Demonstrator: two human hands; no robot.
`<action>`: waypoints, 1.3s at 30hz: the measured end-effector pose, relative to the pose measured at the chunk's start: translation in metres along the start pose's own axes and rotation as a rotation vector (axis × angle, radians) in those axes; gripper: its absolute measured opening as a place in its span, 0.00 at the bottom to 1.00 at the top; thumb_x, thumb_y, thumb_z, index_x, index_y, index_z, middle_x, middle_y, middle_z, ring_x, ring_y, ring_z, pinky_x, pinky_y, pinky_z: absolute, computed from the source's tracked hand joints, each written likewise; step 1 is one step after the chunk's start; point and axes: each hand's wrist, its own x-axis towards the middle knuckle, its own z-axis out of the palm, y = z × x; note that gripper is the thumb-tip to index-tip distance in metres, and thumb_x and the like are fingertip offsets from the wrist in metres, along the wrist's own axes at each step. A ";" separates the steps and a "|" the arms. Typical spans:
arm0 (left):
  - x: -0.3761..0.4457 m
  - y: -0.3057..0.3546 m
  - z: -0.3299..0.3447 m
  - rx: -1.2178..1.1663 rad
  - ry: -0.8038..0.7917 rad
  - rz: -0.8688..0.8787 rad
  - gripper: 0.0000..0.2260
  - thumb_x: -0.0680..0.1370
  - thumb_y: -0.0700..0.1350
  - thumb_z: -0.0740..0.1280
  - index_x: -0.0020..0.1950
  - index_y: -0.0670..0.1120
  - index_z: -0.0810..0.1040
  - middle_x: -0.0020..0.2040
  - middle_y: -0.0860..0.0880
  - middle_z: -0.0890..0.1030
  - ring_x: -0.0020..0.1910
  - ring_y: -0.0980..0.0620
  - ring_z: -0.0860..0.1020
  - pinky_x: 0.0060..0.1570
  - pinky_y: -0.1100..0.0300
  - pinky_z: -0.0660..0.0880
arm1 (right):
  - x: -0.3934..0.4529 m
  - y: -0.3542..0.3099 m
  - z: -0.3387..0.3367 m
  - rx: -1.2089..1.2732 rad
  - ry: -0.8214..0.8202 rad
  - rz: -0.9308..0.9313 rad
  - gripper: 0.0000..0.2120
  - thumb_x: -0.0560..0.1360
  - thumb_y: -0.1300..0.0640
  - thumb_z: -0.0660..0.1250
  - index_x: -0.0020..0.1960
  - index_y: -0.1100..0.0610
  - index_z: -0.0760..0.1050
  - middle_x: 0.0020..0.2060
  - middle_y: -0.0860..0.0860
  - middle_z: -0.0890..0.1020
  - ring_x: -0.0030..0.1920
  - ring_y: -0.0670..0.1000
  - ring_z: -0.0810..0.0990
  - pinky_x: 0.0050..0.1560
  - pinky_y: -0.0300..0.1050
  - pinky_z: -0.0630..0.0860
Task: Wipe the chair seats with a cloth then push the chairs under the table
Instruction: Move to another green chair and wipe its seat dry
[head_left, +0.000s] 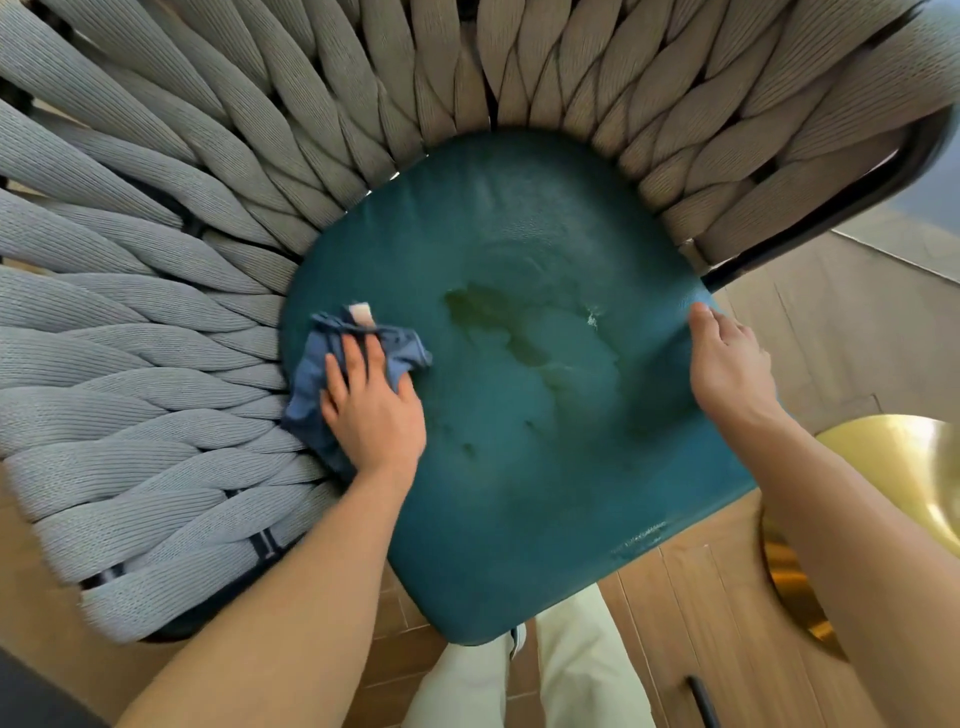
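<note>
Two bare forearms reached in from the bottom of the frame, above pale trouser legs (571, 670) and a wood-plank floor (691, 597). The left hand (374, 410) lay flat with fingers spread, pressing a crumpled blue cloth (311, 384) onto the left edge of a teal padded leather seat cushion (519, 441) at centre frame. The right hand (727, 364) was loosely curled, its fingertips gripping the cushion's right edge. A yellowish stain (498, 317) marked the seat's middle. Thick grey woven rope (156, 260) formed the chair's curved back across the top and left. A shiny gold metal base (904, 462) stood at right.
</note>
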 end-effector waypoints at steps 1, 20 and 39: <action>0.014 0.015 -0.001 -0.057 0.010 -0.073 0.26 0.80 0.52 0.58 0.78 0.49 0.59 0.79 0.49 0.56 0.78 0.42 0.53 0.73 0.40 0.54 | 0.000 0.000 0.000 -0.004 -0.001 0.003 0.24 0.84 0.48 0.45 0.73 0.57 0.66 0.72 0.59 0.67 0.74 0.58 0.60 0.72 0.51 0.55; 0.040 0.095 0.005 -0.017 0.001 0.134 0.27 0.81 0.54 0.54 0.79 0.50 0.54 0.80 0.50 0.52 0.78 0.40 0.48 0.72 0.32 0.47 | 0.009 0.012 0.012 -0.056 0.069 0.007 0.25 0.82 0.43 0.48 0.73 0.53 0.66 0.72 0.57 0.67 0.70 0.63 0.62 0.70 0.57 0.57; 0.007 0.114 0.013 0.135 -0.067 0.720 0.29 0.80 0.53 0.58 0.79 0.51 0.53 0.80 0.50 0.51 0.79 0.42 0.47 0.74 0.36 0.48 | 0.012 0.017 0.016 -0.056 0.099 -0.021 0.26 0.82 0.43 0.47 0.74 0.53 0.64 0.74 0.54 0.64 0.72 0.61 0.59 0.73 0.62 0.54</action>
